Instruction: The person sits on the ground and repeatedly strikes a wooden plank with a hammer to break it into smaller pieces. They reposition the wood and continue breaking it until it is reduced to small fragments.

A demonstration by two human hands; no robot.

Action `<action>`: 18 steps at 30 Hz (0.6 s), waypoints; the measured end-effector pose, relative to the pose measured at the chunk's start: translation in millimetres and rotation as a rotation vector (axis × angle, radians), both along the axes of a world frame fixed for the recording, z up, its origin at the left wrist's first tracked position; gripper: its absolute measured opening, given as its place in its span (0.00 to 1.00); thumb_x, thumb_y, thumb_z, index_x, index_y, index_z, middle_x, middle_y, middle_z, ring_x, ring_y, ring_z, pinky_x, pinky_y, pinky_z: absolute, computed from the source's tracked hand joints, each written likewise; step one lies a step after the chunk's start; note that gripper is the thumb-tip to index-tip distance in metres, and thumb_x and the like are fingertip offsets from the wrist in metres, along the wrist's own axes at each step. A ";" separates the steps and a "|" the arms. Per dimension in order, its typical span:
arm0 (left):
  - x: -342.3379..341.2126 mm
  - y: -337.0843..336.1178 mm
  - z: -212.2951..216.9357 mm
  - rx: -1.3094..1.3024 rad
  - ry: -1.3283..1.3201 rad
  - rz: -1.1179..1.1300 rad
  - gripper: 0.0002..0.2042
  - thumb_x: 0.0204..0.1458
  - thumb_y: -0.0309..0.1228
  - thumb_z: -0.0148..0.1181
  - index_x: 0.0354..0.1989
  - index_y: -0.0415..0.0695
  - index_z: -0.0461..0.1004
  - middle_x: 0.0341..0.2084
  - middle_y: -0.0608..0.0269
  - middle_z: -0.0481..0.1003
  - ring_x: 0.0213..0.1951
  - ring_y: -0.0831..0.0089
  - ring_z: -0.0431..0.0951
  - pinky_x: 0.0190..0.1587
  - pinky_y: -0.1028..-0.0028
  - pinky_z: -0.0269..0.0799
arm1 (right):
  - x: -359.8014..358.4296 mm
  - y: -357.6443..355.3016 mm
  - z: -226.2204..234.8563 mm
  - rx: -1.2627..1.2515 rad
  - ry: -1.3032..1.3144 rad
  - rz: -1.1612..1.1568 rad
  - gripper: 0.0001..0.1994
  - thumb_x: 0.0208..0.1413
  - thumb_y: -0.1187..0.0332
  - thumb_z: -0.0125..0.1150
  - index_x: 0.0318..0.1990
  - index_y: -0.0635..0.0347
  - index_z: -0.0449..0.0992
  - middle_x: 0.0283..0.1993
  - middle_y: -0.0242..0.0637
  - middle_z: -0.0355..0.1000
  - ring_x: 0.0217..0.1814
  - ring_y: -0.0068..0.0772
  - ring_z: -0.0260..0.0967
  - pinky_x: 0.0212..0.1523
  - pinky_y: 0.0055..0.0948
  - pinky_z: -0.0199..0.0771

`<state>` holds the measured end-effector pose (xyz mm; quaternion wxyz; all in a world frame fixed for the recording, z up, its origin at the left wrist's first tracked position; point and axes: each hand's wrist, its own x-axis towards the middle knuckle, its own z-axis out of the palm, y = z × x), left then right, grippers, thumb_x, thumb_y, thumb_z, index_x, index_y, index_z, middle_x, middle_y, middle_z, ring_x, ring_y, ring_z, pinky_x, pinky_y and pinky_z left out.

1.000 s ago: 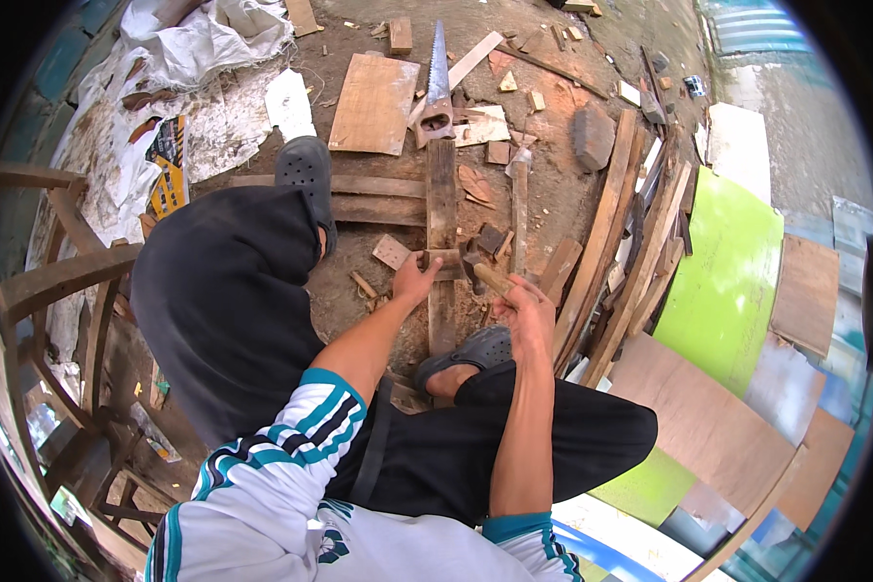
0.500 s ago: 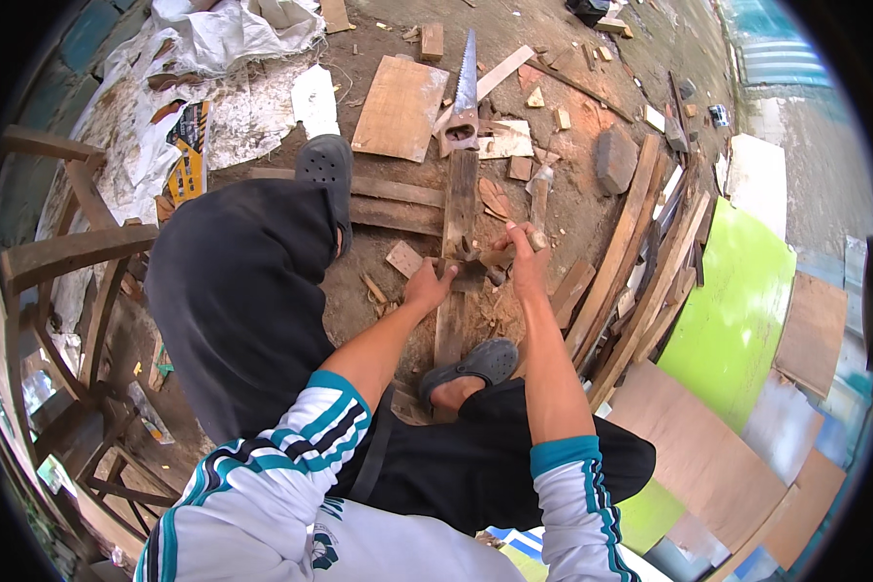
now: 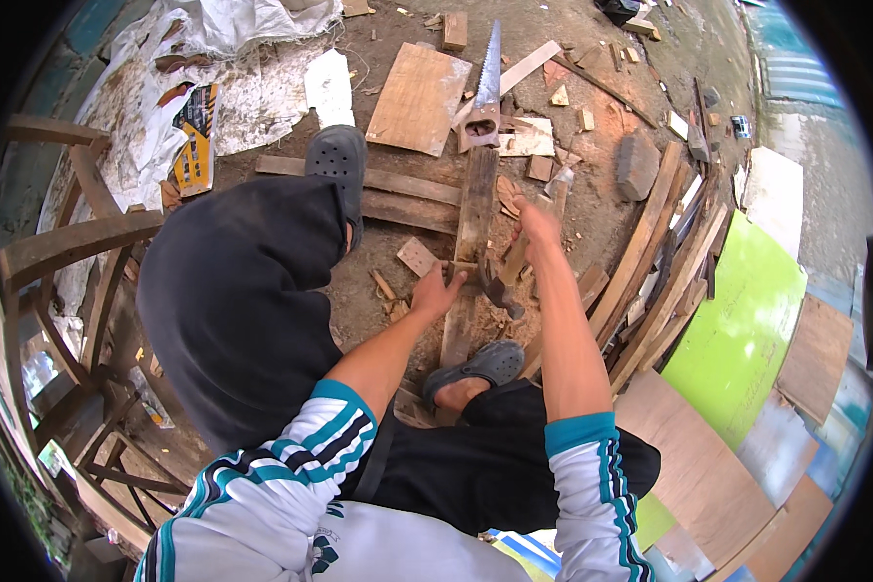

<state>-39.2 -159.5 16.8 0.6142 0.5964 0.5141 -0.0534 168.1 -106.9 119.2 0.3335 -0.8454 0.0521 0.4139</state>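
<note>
My right hand (image 3: pixel 538 231) is closed round the wooden handle of a claw hammer (image 3: pixel 501 296). Its dark metal head hangs just right of a dark wooden beam (image 3: pixel 475 199) that lies lengthwise in front of me. At the beam's left edge, my left hand (image 3: pixel 438 291) pinches a small piece of wood (image 3: pixel 466 267) lying across the beam. Whether a nail is there is too small to tell. A handsaw (image 3: pixel 487 92) with a wooden grip rests at the beam's far end, its blade pointing away. Beside my left fingers is a short wood block (image 3: pixel 416 257).
My shod feet stand either side of the beam, over a crossing plank (image 3: pixel 407 210). A plywood square (image 3: pixel 419 100) lies far left of the saw. Long timber strips (image 3: pixel 640 238), a grey stone block (image 3: pixel 637 165) and a green panel (image 3: pixel 737 310) are at right; a wooden chair frame (image 3: pixel 82 247) stands left.
My right hand has moved away and slightly right, and the hammer head has swung from over the beam to its right side. My left hand stays at the beam. The whole view has shifted slightly.
</note>
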 end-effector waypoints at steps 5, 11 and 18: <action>-0.9 4.5 9.7 -0.036 0.003 -0.002 0.32 0.59 0.53 0.56 0.59 0.35 0.64 0.50 0.43 0.76 0.51 0.52 0.77 0.53 0.60 0.71 | 0.3 23.3 -25.2 -0.104 0.005 0.075 0.15 0.56 0.61 0.64 0.32 0.67 0.73 0.23 0.39 0.65 0.20 0.35 0.63 0.22 0.39 0.63; -1.4 -0.9 -2.2 -0.006 0.011 0.038 0.33 0.59 0.53 0.56 0.61 0.36 0.63 0.50 0.41 0.75 0.51 0.51 0.77 0.53 0.60 0.71 | -5.9 44.1 -42.8 -0.158 -0.037 0.046 0.17 0.55 0.60 0.67 0.39 0.68 0.75 0.28 0.40 0.70 0.23 0.33 0.65 0.21 0.36 0.67; 2.9 3.1 13.9 -0.069 0.034 0.037 0.34 0.59 0.52 0.55 0.62 0.35 0.62 0.51 0.40 0.75 0.54 0.48 0.75 0.56 0.58 0.70 | 4.3 44.5 -56.8 -0.169 0.015 0.100 0.23 0.54 0.56 0.69 0.50 0.60 0.71 0.27 0.37 0.70 0.22 0.31 0.65 0.19 0.35 0.68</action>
